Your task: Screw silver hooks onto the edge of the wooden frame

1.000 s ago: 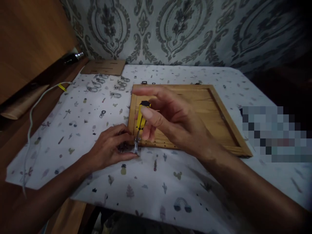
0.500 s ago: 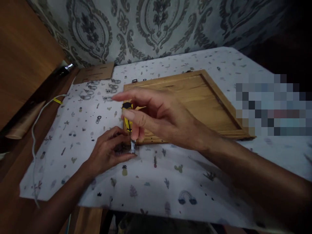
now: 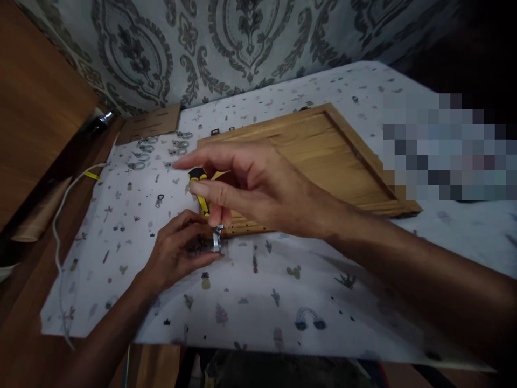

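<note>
A wooden panel [image 3: 299, 156] with a raised frame lies on the patterned cloth. At its near left corner, my left hand [image 3: 173, 245] pinches a small shiny metal fitting [image 3: 217, 240] between thumb and fingers, against the edge. My right hand [image 3: 250, 188] holds a short screwdriver [image 3: 199, 188] with a yellow and black handle, pinched by thumb and curled fingers while the index finger stretches out to the left. The screwdriver stands tilted above the fitting, and my fingers hide its lower end. Several small dark holes run along the panel's near edge.
Several metal fittings [image 3: 140, 157] lie beyond my left hand, near a slotted cardboard piece [image 3: 149, 125]. A loose dark-and-silver part [image 3: 159, 201] sits closer. A white cable [image 3: 58, 237] hangs along the cloth's left side. A patterned wall [image 3: 258, 43] rises behind; a pixelated patch covers the right.
The screwdriver's top leans further left, and my right hand has shifted left with it. The metal fitting and my left hand stay at the panel's corner. The whole view has shifted slightly.
</note>
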`<state>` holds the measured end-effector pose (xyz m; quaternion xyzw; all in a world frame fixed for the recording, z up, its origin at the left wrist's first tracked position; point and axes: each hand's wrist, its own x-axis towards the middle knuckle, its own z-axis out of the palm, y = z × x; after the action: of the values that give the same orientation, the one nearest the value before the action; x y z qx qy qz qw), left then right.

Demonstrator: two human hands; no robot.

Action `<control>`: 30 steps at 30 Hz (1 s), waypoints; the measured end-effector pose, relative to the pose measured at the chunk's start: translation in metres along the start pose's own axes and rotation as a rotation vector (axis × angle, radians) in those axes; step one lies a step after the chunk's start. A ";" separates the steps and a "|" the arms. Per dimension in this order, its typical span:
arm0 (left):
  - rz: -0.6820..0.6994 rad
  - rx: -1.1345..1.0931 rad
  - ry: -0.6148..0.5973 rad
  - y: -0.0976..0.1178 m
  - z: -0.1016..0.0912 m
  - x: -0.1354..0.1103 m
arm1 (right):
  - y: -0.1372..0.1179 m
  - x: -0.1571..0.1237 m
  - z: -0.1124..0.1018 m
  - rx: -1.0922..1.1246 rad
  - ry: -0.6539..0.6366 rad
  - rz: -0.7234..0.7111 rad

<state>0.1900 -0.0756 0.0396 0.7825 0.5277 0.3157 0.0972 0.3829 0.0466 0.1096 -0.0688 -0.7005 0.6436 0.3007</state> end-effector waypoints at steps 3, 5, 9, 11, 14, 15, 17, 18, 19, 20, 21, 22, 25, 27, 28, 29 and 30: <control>0.001 -0.001 -0.001 0.000 0.000 0.001 | -0.001 -0.001 0.001 -0.040 0.044 -0.013; 0.009 -0.001 0.007 -0.001 0.000 0.000 | -0.002 -0.001 0.002 -0.052 0.090 -0.017; 0.012 -0.013 0.019 -0.002 0.001 0.000 | -0.002 -0.002 0.002 -0.008 0.064 0.013; 0.008 -0.026 0.018 -0.001 0.001 0.000 | -0.002 -0.002 0.000 -0.024 0.031 0.020; -0.002 -0.047 0.014 -0.001 0.001 0.001 | -0.002 -0.001 -0.003 -0.052 -0.018 0.014; -0.004 -0.054 0.014 -0.001 0.001 0.001 | -0.002 -0.001 -0.004 -0.059 -0.028 0.010; -0.011 -0.053 0.017 -0.001 0.002 0.000 | -0.003 -0.001 -0.004 -0.076 -0.017 -0.007; -0.016 -0.050 0.022 -0.002 0.002 0.000 | -0.003 -0.001 -0.004 -0.090 0.002 -0.011; -0.021 -0.049 0.026 -0.002 0.002 0.000 | -0.004 -0.001 -0.004 -0.103 0.018 -0.010; -0.030 -0.052 0.029 -0.003 0.002 -0.001 | -0.004 -0.001 -0.003 -0.110 0.033 -0.007; -0.039 -0.056 0.030 -0.003 0.002 -0.001 | -0.004 -0.001 -0.003 -0.111 0.039 0.004; -0.045 -0.063 0.029 -0.003 0.002 -0.001 | -0.004 -0.001 -0.003 -0.106 0.038 0.012; -0.042 -0.070 0.024 -0.004 0.002 -0.001 | -0.005 -0.001 -0.004 -0.076 0.011 0.000; -0.034 -0.068 0.024 -0.004 0.002 -0.001 | -0.005 0.000 -0.006 -0.073 -0.008 -0.013; -0.034 -0.068 0.020 -0.004 0.002 -0.001 | -0.005 0.000 -0.007 -0.079 -0.019 -0.015; -0.036 -0.066 0.013 -0.004 0.002 -0.001 | -0.006 0.001 -0.008 -0.090 -0.032 -0.012; -0.037 -0.062 0.006 -0.004 0.001 -0.002 | -0.006 0.001 -0.008 -0.104 -0.043 -0.011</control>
<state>0.1875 -0.0751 0.0359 0.7683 0.5322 0.3325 0.1258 0.3880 0.0531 0.1154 -0.0670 -0.7396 0.6060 0.2851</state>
